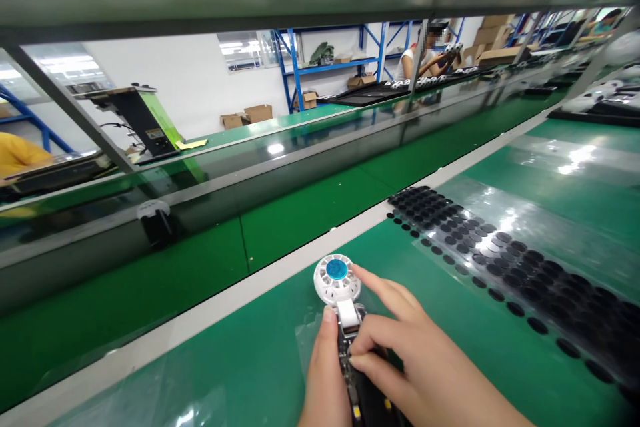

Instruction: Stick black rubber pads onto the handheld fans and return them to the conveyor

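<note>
To my right lie sheets of black pads; beyond the conveyor stand blue shelves with boxes.
</note>
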Action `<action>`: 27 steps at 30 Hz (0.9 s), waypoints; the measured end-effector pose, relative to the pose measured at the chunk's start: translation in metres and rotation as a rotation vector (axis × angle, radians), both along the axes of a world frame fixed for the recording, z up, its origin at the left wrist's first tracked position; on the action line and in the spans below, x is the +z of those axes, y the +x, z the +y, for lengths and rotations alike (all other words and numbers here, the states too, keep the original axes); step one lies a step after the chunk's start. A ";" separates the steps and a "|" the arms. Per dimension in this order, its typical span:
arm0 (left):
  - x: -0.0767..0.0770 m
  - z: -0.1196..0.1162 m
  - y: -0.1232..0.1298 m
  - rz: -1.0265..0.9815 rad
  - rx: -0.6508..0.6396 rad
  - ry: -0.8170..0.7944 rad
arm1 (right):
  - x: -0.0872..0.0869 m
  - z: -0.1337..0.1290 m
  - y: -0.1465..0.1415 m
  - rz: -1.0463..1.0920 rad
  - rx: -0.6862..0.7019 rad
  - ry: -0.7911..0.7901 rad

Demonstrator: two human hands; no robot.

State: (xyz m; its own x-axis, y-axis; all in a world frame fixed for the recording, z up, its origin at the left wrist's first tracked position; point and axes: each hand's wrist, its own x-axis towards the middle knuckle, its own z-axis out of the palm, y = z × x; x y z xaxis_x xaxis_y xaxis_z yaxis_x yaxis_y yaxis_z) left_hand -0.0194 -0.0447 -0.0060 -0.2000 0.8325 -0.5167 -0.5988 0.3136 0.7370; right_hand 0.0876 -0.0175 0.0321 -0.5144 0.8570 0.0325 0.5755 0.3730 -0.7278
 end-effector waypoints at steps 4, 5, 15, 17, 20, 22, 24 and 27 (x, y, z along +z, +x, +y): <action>0.000 0.000 0.000 -0.050 -0.005 0.000 | -0.007 -0.005 0.004 -0.034 -0.005 0.139; 0.000 -0.001 0.000 -0.055 -0.012 0.011 | -0.009 -0.006 0.005 -0.027 -0.022 0.129; -0.009 -0.002 0.001 -0.049 -0.074 0.224 | -0.040 0.001 -0.009 0.725 -0.230 -0.485; -0.010 -0.001 0.000 -0.084 -0.172 0.284 | -0.040 0.007 -0.009 0.875 -0.271 -0.620; -0.006 0.000 -0.005 -0.079 -0.293 0.337 | -0.039 0.014 -0.004 0.916 -0.321 -0.756; 0.001 0.001 -0.011 -0.041 -0.310 0.330 | -0.037 0.015 -0.002 0.869 -0.296 -0.738; 0.010 0.001 -0.017 0.012 -0.296 0.337 | -0.035 0.013 -0.001 0.734 -0.209 -0.632; 0.020 0.002 -0.026 0.113 -0.249 0.346 | -0.031 0.005 0.004 0.375 -0.077 -0.304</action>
State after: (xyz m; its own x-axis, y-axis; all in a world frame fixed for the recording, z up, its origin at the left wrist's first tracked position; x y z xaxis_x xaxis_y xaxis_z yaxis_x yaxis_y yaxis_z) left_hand -0.0457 -0.0427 0.0136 -0.0104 0.9826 -0.1853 -0.4459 0.1613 0.8804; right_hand 0.0916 -0.0121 0.0010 -0.4495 0.8916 -0.0543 0.2705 0.0780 -0.9595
